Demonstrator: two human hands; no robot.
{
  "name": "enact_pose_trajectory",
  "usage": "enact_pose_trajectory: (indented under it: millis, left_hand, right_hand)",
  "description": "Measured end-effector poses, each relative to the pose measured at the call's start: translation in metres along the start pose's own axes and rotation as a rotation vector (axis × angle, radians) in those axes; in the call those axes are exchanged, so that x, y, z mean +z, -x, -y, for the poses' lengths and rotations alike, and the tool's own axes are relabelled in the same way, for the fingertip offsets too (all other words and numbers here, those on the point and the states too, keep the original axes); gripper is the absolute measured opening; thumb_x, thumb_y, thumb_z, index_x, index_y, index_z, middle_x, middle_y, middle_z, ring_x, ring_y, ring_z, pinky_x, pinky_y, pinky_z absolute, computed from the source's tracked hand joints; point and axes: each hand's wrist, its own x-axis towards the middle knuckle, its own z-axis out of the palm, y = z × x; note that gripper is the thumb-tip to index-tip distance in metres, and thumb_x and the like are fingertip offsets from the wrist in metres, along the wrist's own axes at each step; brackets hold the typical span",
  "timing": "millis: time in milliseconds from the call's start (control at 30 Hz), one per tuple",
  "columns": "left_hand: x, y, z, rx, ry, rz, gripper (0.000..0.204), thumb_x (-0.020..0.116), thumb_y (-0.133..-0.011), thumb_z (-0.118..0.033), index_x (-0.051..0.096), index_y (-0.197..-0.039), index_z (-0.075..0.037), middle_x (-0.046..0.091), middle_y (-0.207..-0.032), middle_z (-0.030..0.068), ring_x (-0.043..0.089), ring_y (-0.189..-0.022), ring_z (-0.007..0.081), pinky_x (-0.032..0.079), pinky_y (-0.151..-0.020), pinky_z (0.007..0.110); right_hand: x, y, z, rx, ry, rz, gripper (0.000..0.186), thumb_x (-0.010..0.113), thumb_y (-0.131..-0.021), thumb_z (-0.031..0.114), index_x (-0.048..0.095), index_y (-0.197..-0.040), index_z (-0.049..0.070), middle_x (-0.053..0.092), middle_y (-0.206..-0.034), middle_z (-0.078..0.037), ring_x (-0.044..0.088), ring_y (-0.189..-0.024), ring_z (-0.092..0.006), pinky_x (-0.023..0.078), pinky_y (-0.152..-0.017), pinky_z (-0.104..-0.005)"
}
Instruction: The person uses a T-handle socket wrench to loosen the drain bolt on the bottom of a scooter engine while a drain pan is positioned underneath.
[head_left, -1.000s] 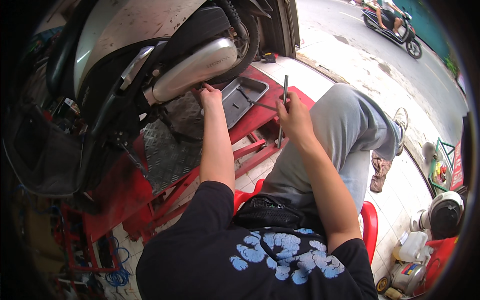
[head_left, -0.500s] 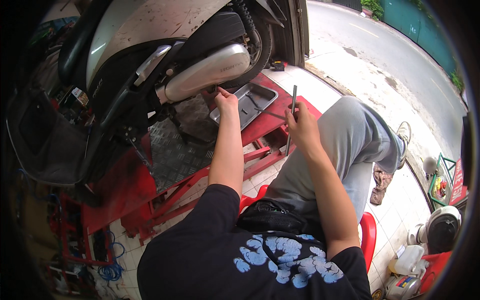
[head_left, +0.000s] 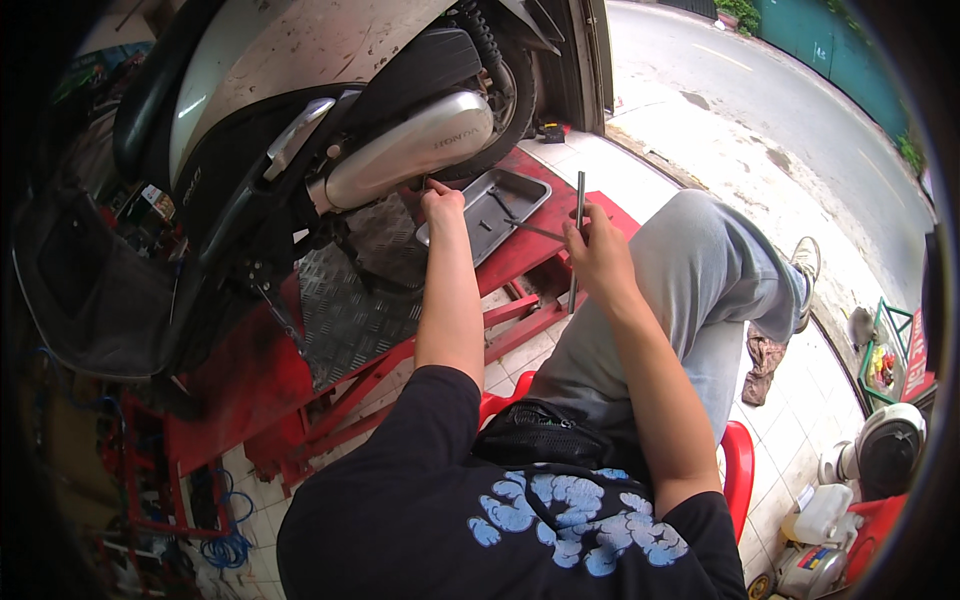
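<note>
The hands stand either side of the metal tray point(head_left: 525, 192): the right hand point(head_left: 600, 250), to its right, grips an upright metal bar point(head_left: 574, 290), a thinner rod point(head_left: 538, 231) running from that grip toward the tray; the left hand point(head_left: 443, 205), beside its left edge, has fingertips near the scooter's silver casing point(head_left: 410, 150), and I cannot tell whether they hold anything. Small dark parts point(head_left: 486, 226) lie inside the tray.

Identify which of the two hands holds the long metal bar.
The right hand, beside the jeans-clad knee, holds the long metal bar; the left hand is instead near the lower edge of the silver casing.
</note>
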Motion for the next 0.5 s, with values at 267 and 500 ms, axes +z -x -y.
enact_pose_trajectory:
  millis: [267,500]
  left_hand:
    - [-0.007,0.036,0.017,0.122,0.005,0.099,0.048,0.036,-0.100,-0.003,0.042,-0.140,-0.029,0.046,-0.144,0.0022,0.055,-0.121,0.0115,0.048,-0.102,0.024]
    - [-0.005,0.091,0.033,0.194,-0.085,0.283,0.057,0.035,-0.099,-0.004,0.030,-0.150,-0.030,0.039,-0.150,-0.0011,0.045,-0.131,0.0094,0.041,-0.107,0.025]
  right_hand:
    - [0.002,0.000,0.003,0.037,0.008,0.029,0.030,0.059,-0.094,0.022,0.054,-0.111,-0.001,0.066,-0.082,-0.024,0.064,-0.081,-0.0415,0.047,-0.071,-0.0480]
    - [0.000,-0.003,-0.010,0.006,0.038,-0.020,0.028,0.059,-0.095,0.022,0.053,-0.111,0.000,0.066,-0.078,-0.020,0.066,-0.076,-0.0377,0.047,-0.069,-0.0460]
